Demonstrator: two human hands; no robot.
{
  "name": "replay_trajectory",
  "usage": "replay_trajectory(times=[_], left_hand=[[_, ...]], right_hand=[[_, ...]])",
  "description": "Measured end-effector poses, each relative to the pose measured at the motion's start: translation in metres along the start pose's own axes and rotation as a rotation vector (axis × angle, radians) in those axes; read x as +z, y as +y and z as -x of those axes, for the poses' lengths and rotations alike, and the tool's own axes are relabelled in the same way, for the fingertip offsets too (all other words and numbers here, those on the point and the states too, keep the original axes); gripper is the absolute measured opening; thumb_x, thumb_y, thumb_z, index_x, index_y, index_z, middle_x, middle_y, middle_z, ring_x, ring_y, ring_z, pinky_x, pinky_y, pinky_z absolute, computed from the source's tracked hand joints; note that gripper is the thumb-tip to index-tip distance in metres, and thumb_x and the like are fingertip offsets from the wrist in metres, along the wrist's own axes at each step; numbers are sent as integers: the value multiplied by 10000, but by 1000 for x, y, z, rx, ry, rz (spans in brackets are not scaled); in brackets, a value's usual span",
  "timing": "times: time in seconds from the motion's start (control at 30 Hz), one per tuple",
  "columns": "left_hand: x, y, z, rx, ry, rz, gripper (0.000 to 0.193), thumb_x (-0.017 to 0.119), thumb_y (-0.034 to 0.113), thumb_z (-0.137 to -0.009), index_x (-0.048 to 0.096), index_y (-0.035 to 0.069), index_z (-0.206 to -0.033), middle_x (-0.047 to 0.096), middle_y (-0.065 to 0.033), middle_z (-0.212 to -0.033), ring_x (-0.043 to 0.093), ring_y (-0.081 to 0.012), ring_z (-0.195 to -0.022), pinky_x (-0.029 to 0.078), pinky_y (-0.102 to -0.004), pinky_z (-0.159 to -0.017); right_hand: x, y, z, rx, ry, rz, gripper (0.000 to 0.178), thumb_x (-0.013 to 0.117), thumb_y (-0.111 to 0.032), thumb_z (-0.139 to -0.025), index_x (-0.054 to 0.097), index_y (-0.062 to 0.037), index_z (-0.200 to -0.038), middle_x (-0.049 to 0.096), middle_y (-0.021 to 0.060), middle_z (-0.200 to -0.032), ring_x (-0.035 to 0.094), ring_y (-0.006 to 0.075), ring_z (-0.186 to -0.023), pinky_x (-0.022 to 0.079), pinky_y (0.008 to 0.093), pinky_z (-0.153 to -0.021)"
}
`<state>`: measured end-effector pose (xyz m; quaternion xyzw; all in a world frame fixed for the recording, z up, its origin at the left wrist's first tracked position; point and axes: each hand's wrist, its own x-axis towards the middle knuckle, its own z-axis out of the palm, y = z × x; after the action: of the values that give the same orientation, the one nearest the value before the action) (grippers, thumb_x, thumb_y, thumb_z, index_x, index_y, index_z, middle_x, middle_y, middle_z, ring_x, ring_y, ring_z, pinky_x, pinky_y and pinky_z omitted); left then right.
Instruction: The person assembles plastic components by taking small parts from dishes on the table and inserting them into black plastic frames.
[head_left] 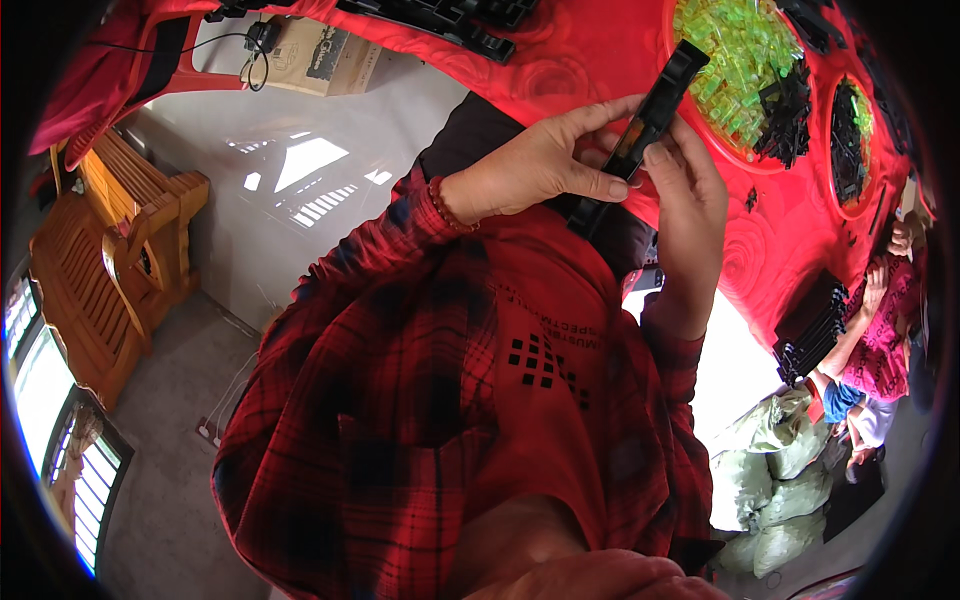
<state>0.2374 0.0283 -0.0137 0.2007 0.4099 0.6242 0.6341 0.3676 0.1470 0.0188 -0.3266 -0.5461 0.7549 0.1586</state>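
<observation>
A long black plastic strip (pixel 655 115) is held up at a slant between my two hands, over the near edge of the red-covered table. My left hand (pixel 545 165) pinches it from the left, thumb laid along its lower part. On the other side my right hand (pixel 690 185) grips it with thumb and bent fingers. A small orange-brown spot shows in the strip's middle; I cannot make out what it is. Just beyond my right hand lies a round red tray (pixel 690 118) with yellow-green clear plastic pieces (pixel 735 55) and small black pieces (pixel 785 115).
Another red tray (pixel 834 185) holds black and yellow-green pieces. Black strips lie stacked (pixel 812 325) at the table's right and more (pixel 460 25) at the far left. A co-worker's arm (pixel 850 325) reaches in at the right. Pale sacks (pixel 775 480), a wooden bench (pixel 110 270) and a cardboard box (pixel 315 60) stand around.
</observation>
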Motion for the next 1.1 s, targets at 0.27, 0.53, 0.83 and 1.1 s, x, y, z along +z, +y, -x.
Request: replay_trajectory(times=[0.27, 0.53, 0.83, 1.1], left_hand=[[-3, -11, -3, 233, 30, -367, 841, 734, -28, -819, 322, 140, -1533, 577, -15, -1214, 542, -129, -1101, 453, -281, -974], [1, 1, 0, 244, 78, -823, 868, 763, 38, -776, 347, 179, -1524, 573, -109, -1050, 568, -228, -957, 466, -314, -905], [4, -9, 0, 277, 169, -854, 871, 767, 48, -755, 349, 129, -1515, 529, -126, -941, 543, -272, -865, 472, -336, -814], [3, 4, -4, 123, 116, -787, 876, 792, 41, -750, 362, 115, -1509, 519, -87, -952, 501, -193, -858, 456, -298, -809]], right_hand=[[-2, 24, -5, -155, 33, 220, 370, 623, 48, -876, 509, 27, -1228, 609, 48, -1039, 609, 130, -932, 508, 276, -818], [-6, 41, -9, -131, 124, 358, 278, 658, 4, -840, 528, 1, -1085, 607, 59, -951, 601, 128, -860, 501, 290, -744], [5, 39, -9, -131, 168, 492, 334, 655, -21, -798, 528, 2, -1107, 573, 80, -869, 580, 168, -770, 494, 316, -696], [-6, 35, -18, -88, 113, 151, 164, 585, -44, -935, 577, 3, -1091, 588, 6, -847, 548, 64, -769, 464, 238, -667]])
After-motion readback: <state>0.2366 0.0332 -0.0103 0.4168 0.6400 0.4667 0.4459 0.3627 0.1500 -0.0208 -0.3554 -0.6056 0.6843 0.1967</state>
